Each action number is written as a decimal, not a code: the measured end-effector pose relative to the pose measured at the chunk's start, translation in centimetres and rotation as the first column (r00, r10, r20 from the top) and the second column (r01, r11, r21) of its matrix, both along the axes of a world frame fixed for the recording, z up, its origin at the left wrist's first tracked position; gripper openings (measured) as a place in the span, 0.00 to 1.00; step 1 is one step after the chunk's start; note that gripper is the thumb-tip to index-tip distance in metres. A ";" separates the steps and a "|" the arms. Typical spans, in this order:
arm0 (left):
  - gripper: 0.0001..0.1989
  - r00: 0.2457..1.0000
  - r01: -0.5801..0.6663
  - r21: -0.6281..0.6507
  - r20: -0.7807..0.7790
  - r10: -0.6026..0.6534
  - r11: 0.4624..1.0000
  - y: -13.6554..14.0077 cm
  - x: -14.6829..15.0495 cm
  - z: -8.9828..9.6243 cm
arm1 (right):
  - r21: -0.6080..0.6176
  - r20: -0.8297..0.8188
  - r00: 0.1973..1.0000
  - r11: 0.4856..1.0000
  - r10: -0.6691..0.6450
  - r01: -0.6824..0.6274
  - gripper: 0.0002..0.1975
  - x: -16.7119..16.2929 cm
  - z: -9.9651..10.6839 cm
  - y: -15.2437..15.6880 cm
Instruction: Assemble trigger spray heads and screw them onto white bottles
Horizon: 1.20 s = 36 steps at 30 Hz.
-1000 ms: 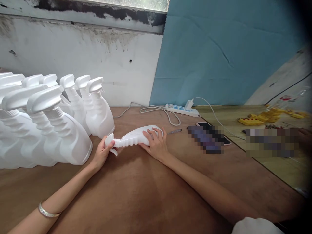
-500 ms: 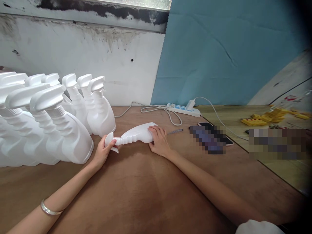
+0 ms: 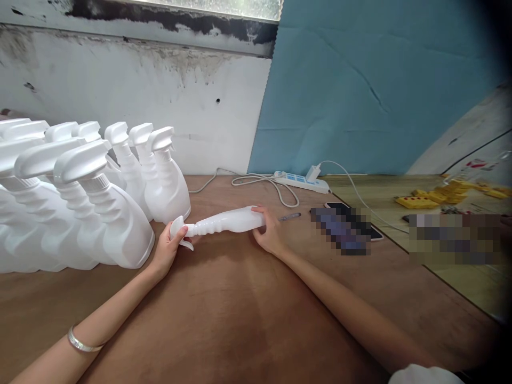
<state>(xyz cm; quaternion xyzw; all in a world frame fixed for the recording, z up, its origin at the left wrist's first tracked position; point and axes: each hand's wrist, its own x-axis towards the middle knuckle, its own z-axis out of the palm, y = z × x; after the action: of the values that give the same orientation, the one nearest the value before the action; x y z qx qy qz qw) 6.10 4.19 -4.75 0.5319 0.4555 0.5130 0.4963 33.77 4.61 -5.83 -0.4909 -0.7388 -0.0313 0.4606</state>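
Observation:
A white spray bottle (image 3: 230, 220) is held sideways just over the brown table (image 3: 224, 320), its trigger head to the left and its base to the right. My left hand (image 3: 166, 249) is closed around the trigger head, thumb on top near the collar. At the other end, my right hand (image 3: 270, 232) grips the base, fingers over the far side and thumb underneath. Part of the base is hidden by those fingers. Just beyond the right hand lies a thin grey pen-like tool (image 3: 290, 216).
Several upright white spray bottles (image 3: 124, 229) crowd the left side, close to my left forearm. A power strip (image 3: 302, 182) with a white cable lies along the wall. Phones (image 3: 372, 229) rest on the right, and yellow pieces (image 3: 418, 201) lie farther off.
The bottle has rolled about its long axis and now shows a narrower side. My right hand has shifted slightly right around the base. The left hand keeps its hold on the head.

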 end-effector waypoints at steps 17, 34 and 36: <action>0.17 0.990 -0.008 -0.046 0.139 0.014 0.999 0.5 -0.1 -0.3 | -0.169 -0.654 0.748 0.941 0.117 -0.294 0.23 1.1 -1.4 2.4; 0.16 0.993 -0.016 -0.037 0.120 0.020 0.999 0.5 -0.2 -0.7 | -0.158 -0.669 0.730 0.933 0.139 -0.323 0.31 1.5 -1.8 2.7; 0.16 0.993 -0.017 -0.034 0.118 0.021 0.999 0.5 -0.2 -0.7 | -0.165 -0.684 0.717 0.929 0.134 -0.331 0.31 1.5 -1.7 2.6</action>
<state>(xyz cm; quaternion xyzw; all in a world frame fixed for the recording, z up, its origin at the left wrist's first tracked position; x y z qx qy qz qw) 5.89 4.66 -5.45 0.4880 0.4389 0.5406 0.5263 35.23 7.21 -7.48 -0.4312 -0.5802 0.3063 0.6194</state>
